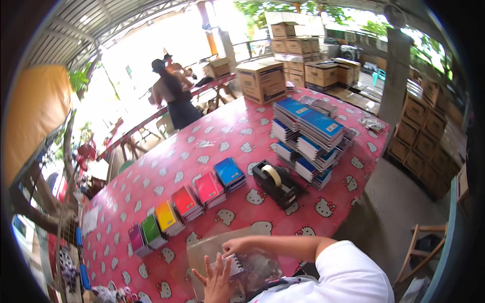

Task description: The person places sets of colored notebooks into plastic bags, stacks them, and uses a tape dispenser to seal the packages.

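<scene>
My left hand (217,279) is spread, fingers apart, over a spiral-bound notebook (236,266) near the table's front edge. My right hand (234,246) is closed with its fingers curled at the notebook's far edge; what they pinch, if anything, is hidden. Clear crinkled plastic (262,265) lies around and to the right of the notebook, on a brown flat sheet (198,248). Beyond my hands runs a row of small notebook stacks: purple (137,239), green (150,228), yellow (167,216), red (186,200), pink (208,186) and blue (229,171).
A black tape dispenser (278,186) stands right of the row. Behind it rises a tall pile of blue notebooks (310,121). A cardboard box (261,82) sits at the far edge of the pink patterned table (177,151). Two people (174,98) are at another table; stacked cartons (417,121) stand right.
</scene>
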{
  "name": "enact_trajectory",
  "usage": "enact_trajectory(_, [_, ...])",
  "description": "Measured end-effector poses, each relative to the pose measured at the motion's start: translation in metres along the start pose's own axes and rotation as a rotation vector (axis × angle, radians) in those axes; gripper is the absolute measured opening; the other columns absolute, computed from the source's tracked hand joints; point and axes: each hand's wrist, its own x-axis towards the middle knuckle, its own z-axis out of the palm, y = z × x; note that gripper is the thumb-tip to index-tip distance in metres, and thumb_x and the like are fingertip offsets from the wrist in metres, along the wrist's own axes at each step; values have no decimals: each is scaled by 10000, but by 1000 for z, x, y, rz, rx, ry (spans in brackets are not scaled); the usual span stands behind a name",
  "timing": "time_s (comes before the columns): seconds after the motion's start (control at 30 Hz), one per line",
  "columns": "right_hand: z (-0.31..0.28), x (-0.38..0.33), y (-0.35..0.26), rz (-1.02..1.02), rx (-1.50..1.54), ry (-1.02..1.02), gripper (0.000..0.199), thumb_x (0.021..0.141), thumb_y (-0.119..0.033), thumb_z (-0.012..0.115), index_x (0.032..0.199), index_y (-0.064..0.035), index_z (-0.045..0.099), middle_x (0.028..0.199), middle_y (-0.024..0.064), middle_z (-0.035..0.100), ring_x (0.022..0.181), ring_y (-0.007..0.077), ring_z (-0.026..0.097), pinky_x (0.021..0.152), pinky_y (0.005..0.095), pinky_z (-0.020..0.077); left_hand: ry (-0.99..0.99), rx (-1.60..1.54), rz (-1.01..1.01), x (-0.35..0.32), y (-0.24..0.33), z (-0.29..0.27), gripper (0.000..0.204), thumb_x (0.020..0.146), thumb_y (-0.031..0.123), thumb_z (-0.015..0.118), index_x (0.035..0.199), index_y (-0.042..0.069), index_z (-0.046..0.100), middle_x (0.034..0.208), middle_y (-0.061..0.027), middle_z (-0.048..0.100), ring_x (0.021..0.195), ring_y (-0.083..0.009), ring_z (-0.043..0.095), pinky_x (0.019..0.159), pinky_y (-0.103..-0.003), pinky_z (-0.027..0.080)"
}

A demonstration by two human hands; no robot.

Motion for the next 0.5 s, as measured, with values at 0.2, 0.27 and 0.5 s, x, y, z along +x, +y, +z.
enact_trajectory(0.2, [28,-107,-6,-208,334,626,488,826,-403,643,1146,-66,496,1033,109,558,986,149,518,806,301,443,120,-715,-144,25,-24,-10,754,724,188,707,1367,132,318,1155,-125,515,1098,-274,491,984,-472,341])
enact_trajectory(0.27, [52,-140,4,-279,476,688,543,834,-375,638,1245,-87,431,1124,110,529,1064,176,502,871,308,436,291,-1072,-203,43,-13,-4,809,702,96,743,1362,105,277,1042,-87,544,939,-191,546,795,-285,469])
enact_trajectory(0.5, [60,-203,43,-719,1361,1132,523,817,-138,594,1295,-100,385,1200,75,500,1066,189,532,895,333,458,38,-2052,-171,89,80,-4,722,801,138,672,1369,77,230,1199,-81,481,993,-171,532,841,-284,451])
